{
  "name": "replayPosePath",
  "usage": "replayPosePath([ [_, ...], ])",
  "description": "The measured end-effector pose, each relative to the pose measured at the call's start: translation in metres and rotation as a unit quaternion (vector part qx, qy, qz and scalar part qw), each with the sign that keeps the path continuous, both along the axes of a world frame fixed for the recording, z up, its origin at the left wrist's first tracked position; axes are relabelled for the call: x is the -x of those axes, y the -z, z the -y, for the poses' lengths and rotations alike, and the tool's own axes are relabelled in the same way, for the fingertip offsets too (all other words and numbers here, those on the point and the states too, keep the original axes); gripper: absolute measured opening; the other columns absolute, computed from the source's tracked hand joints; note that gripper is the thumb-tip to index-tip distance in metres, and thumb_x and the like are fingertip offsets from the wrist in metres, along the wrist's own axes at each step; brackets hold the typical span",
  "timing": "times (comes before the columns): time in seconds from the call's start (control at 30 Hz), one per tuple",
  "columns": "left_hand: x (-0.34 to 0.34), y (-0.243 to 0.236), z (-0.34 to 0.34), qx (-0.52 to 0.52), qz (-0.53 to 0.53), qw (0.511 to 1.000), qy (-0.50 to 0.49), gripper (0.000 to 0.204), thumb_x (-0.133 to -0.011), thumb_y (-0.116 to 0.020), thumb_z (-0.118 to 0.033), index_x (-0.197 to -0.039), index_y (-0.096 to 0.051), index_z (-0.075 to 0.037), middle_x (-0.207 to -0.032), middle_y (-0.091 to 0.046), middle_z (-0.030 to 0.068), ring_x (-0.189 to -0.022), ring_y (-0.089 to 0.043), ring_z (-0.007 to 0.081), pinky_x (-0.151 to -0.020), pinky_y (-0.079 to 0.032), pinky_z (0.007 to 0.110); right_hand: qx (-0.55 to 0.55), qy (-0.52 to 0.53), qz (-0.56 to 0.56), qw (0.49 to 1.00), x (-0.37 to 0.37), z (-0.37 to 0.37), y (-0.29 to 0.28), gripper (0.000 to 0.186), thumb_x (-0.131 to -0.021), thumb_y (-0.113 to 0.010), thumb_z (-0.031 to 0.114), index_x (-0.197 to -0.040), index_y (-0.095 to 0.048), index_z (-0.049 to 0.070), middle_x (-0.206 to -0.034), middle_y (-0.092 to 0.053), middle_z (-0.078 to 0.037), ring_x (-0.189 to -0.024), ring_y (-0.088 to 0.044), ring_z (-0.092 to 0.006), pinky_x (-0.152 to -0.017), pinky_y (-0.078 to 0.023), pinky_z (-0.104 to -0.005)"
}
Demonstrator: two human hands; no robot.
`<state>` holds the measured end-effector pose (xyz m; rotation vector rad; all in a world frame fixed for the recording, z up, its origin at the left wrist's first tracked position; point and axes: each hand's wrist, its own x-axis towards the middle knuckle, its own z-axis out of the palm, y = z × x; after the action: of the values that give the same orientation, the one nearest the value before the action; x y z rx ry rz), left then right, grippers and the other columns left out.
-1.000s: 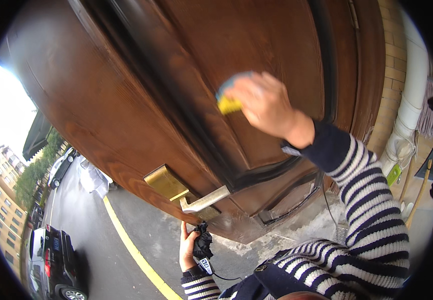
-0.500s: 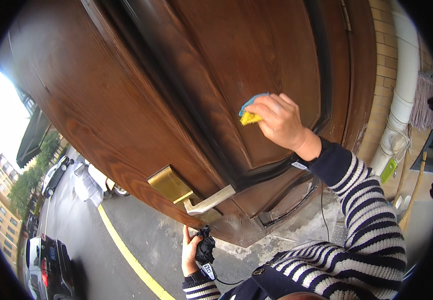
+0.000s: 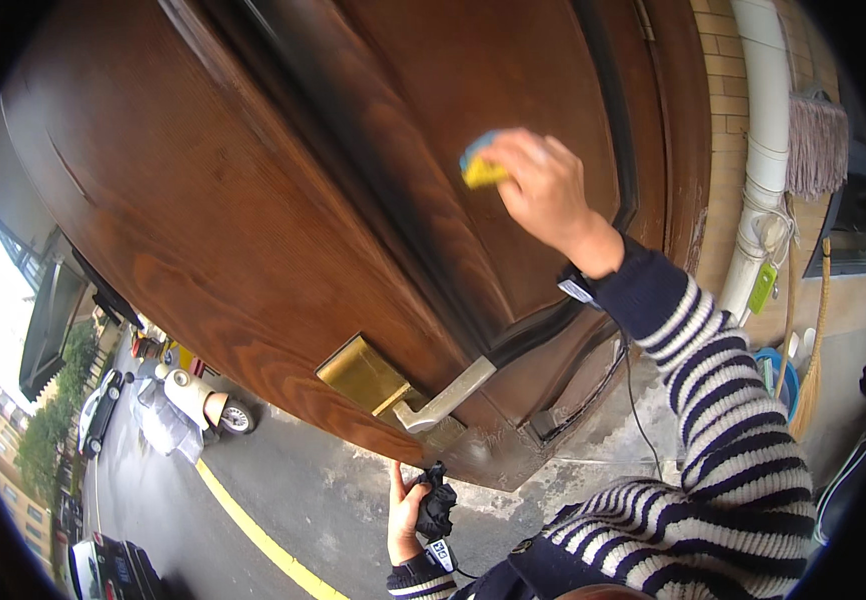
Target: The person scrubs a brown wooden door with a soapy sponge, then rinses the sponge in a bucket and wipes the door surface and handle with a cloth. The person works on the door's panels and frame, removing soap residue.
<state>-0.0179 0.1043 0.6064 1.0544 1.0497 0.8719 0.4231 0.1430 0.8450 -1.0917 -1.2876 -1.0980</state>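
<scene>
In my right hand (image 3: 545, 188) is a blue and yellow cleaning cloth (image 3: 480, 168), pinched between the fingers. It is at the panel of a brown wooden door (image 3: 273, 240); contact with the wood is hard to make out, and the hand is slightly blurred. Low down by the door's edge, my left hand (image 3: 405, 522) grips a crumpled black bundle (image 3: 437, 502), perhaps a bag or cloth. Its index finger points up to the door's edge. Just above lies the metal lever handle (image 3: 445, 396), joined to a brass plate (image 3: 363, 376).
A white pipe (image 3: 765, 120) runs down the brick wall on the right, beside a hanging mop head (image 3: 817, 148). Below are a broom (image 3: 813, 370) and a blue bucket (image 3: 777, 378). Outside on the left are a scooter (image 3: 193, 398), parked cars (image 3: 103, 412) and a yellow road line (image 3: 263, 535).
My right hand has moved up the panel and slightly left with the cloth. The left hand keeps the black bundle near the door's edge. The whole view has shifted a little.
</scene>
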Motion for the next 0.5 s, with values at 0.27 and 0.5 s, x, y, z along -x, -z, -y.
replayPosePath([
  [0.27, 0.007, 0.011, -0.007, 0.006, 0.007, 1.0, 0.007, 0.091, -0.086, -0.056, 0.005, -0.165, -0.017, -0.016, -0.106, -0.068, 0.0193, -0.081, -0.071, 0.0247, -0.07, -0.061, 0.034, -0.001, -0.037, 0.059, 0.998, -0.003, 0.002, 0.015, 0.034, -0.073, -0.068, -0.001, -0.103, -0.072, 0.014, -0.105, -0.071, -0.003, -0.09, -0.07, -0.0204, -0.072, -0.051, -0.0356],
  [0.5, -0.003, 0.012, 0.002, -0.019, 0.026, 0.999, -0.016, 0.089, -0.086, -0.055, 0.004, -0.165, -0.019, -0.017, -0.107, -0.069, 0.019, -0.081, -0.07, 0.0245, -0.072, -0.06, 0.034, -0.014, -0.028, 0.018, 0.999, -0.016, -0.001, -0.007, 0.032, -0.075, -0.069, 0.001, -0.104, -0.072, 0.014, -0.104, -0.07, -0.003, -0.089, -0.069, -0.0241, -0.073, -0.052, -0.0386],
])
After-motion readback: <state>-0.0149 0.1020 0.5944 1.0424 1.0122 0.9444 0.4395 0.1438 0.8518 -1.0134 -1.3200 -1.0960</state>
